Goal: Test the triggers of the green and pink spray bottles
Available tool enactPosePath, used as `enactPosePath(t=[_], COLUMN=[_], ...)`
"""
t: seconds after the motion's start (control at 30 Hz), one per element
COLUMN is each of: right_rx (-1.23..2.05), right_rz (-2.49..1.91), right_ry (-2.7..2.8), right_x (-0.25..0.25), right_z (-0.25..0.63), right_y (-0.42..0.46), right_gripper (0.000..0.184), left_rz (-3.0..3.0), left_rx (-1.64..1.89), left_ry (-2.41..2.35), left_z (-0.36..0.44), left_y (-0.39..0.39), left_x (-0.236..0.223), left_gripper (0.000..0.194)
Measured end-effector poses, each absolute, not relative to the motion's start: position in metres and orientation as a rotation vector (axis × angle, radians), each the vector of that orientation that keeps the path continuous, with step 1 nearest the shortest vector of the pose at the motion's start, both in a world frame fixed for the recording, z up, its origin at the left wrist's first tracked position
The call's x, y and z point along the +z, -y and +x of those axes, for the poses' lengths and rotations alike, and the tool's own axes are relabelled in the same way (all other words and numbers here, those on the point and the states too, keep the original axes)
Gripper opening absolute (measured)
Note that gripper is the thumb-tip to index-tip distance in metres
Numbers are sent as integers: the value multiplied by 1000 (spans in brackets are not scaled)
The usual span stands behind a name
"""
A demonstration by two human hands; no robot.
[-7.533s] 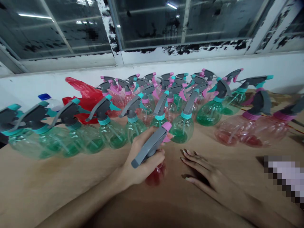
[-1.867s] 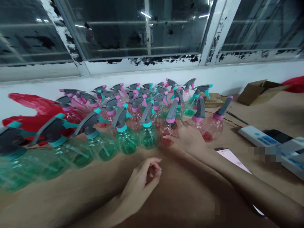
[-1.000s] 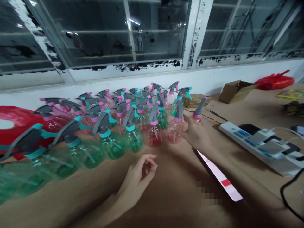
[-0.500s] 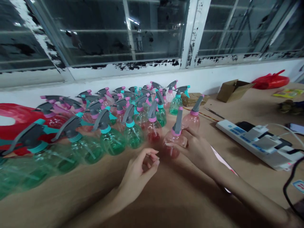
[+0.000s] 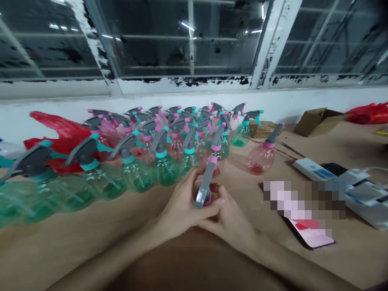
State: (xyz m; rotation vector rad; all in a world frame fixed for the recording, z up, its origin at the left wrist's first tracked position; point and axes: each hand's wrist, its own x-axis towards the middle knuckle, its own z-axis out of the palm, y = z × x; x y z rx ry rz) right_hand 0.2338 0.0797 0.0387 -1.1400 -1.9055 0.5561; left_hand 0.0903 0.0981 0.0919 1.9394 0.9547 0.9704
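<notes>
Backdrop: I'm working at a tan-topped table (image 5: 51,254) set against a white wall (image 5: 188,103), below dark window panes in a peeling white frame (image 5: 184,85).

Fingers: my fingers (image 5: 217,202) are curling closed from both sides, with nothing spread open, and they're gripping one object together.

Hands: my left hand (image 5: 182,212) and right hand (image 5: 232,218) are meeting just above the table, hugging the spray bottle (image 5: 205,186) between them.

Spray bottle: it's sitting in my hands with its grey trigger head tilting up, a pink tip at the top end, and its body mostly hidden by my fingers, though a little pink shows.

Green bottles: a row of green-tinted spray bottles (image 5: 136,176) is lying just beyond and left of the spray bottle.

Pink bottles: a crowd of pink-tinted spray bottles (image 5: 260,159) is standing farther out, with one lying right of the spray bottle.

Left of it: a red plastic bag (image 5: 57,131) is bunching against the wall.

Right of it: a phone (image 5: 312,238), partly pixelated, is lying on the table, with a power strip (image 5: 312,169) beyond it and a cardboard box (image 5: 318,123) near the wall.
</notes>
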Motion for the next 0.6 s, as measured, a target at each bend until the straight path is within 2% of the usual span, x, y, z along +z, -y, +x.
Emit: enactPosePath(t=[0.1, 0.27, 0.47, 0.6], right_rx=[647, 704, 705, 520], right_rz=[-1073, -947, -696, -907], right_ry=[1912, 1941, 2212, 2388], right_x=[35, 31, 18, -2], right_z=[212, 181, 185, 213], right_y=[-81, -82, -90, -101], right_gripper=[59, 65, 76, 61], left_rz=[1896, 1936, 2056, 2113], left_rx=[1010, 1049, 1177, 1220], left_ry=[-983, -1109, -1059, -1101], left_z=[76, 48, 17, 4], left_y=[-96, -88, -85, -93], left_x=[96, 97, 91, 94], left_gripper=[46, 25, 34, 38])
